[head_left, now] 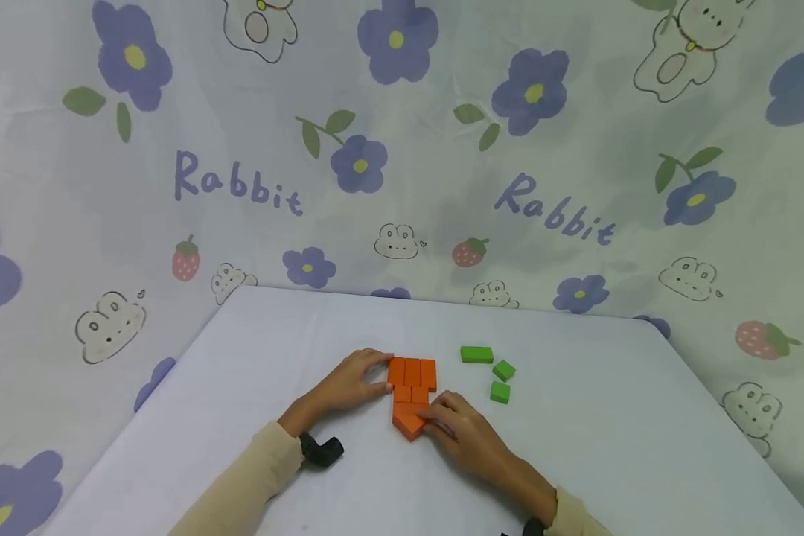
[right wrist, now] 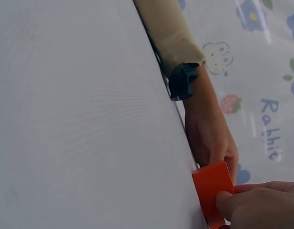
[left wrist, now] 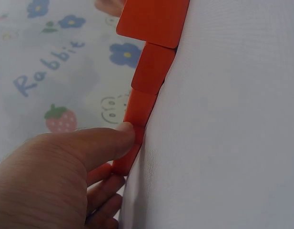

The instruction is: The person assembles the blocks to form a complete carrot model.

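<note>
Several orange wooden blocks lie flat against one another on the white table, three upright ones (head_left: 412, 372) at the far end, two small ones (head_left: 411, 394) in the middle and a pointed near end (head_left: 409, 420). At the far left corner, my left hand (head_left: 348, 383) pinches the outer block between thumb and fingers. In the left wrist view its thumb (left wrist: 106, 145) lies along the block's side. My right hand (head_left: 469, 435) pinches the right side of the pointed end. The right wrist view has that orange block (right wrist: 212, 183) with my thumb on its face.
Three green blocks lie to the right of the orange ones: a long one (head_left: 476, 354) and two small ones, a farther (head_left: 504, 370) and a nearer (head_left: 500, 391). Behind the table (head_left: 610, 417) hangs a curtain (head_left: 402, 201) printed with flowers and rabbits. Black straps circle both wrists.
</note>
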`<state>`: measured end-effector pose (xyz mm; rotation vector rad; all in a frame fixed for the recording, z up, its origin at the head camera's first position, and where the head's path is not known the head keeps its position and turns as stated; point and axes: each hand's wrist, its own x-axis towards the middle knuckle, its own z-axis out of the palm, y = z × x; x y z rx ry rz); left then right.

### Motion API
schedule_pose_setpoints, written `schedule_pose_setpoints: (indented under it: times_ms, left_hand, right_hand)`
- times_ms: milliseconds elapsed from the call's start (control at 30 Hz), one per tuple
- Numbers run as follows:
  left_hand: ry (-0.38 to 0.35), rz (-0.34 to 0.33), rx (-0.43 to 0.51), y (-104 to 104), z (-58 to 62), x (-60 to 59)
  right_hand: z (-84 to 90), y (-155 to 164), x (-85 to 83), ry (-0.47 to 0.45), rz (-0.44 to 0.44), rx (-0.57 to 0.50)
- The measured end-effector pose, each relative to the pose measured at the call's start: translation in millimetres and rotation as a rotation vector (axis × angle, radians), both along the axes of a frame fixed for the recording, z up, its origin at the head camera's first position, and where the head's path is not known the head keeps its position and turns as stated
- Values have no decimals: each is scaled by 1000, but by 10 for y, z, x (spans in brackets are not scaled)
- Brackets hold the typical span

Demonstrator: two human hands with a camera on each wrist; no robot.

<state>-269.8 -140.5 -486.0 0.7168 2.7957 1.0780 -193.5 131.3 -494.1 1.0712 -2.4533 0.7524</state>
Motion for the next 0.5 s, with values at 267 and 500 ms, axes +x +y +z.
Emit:
schedule_pose_setpoints:
  times_ms: [267, 500]
  left_hand:
    - [-7, -7, 2, 0, -10, 17]
    - [-3, 0, -30, -1, -3, -24]
  right_hand:
    - [105, 64, 34, -104, -49, 13]
    - [305, 455, -261, -45, -117, -61]
